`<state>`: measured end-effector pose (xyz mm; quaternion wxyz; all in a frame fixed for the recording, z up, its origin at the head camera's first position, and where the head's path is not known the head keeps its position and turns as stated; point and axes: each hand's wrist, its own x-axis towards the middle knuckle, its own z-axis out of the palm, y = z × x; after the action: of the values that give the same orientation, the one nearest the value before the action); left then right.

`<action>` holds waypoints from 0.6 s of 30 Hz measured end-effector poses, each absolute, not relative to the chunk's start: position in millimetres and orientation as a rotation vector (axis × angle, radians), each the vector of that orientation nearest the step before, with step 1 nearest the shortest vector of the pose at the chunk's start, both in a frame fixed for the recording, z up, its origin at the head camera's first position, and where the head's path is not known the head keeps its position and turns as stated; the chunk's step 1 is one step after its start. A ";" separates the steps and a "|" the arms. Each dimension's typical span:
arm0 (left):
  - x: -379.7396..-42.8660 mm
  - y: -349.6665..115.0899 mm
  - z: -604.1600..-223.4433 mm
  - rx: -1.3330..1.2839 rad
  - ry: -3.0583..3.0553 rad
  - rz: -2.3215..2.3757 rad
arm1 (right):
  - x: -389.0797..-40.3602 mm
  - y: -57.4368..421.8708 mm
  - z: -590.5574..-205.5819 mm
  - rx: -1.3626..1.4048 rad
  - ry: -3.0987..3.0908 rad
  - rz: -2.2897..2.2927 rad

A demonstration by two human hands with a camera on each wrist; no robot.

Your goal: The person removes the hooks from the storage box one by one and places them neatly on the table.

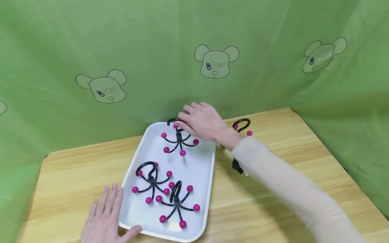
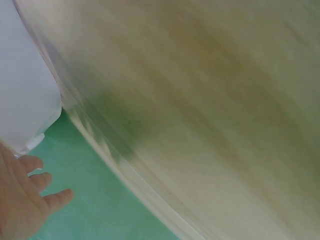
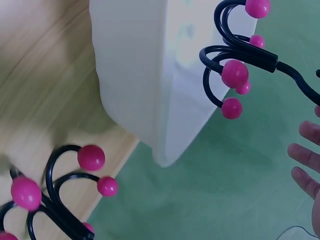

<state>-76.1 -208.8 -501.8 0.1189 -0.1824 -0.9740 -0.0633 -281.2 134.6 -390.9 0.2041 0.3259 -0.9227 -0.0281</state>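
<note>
A white tray (image 1: 209, 208) lies slanted on the wooden table, bearing black multi-arm hanger hooks with pink ball tips. My right hand (image 1: 202, 122) is over its far end, thumb and forefinger at the crook of the far hanger hook (image 1: 179, 137) and seeming to pinch it; the other fingers look spread in the right wrist view. Nearer stand two more hanger hooks, one left (image 1: 152, 180) and one in front (image 1: 177, 202). My left hand (image 1: 100, 229) lies with straight fingers along the tray's left edge, its thumb at the near rim.
Right of the tray, another hanger hook (image 1: 241, 122) is partly covered by my right forearm (image 1: 286, 179); a dark piece (image 1: 237, 166) shows beside the sleeve. Green cloth (image 1: 154, 24) rises behind the table (image 1: 69, 165) and at both sides.
</note>
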 end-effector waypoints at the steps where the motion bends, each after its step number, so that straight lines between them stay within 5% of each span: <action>1: -76.1 -208.3 -502.0 -0.533 -2.849 -0.184 | -280.7 136.5 -389.3 0.909 -2.570 -0.078; 18: -76.9 -207.8 -502.5 -0.533 -2.845 -0.177 | -260.2 157.9 -371.8 0.898 -2.497 -0.103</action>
<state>-76.9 -207.8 -502.5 0.1204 -0.1826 -0.9739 -0.0607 -260.2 157.9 -371.8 0.2408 0.3281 -0.9127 -0.0375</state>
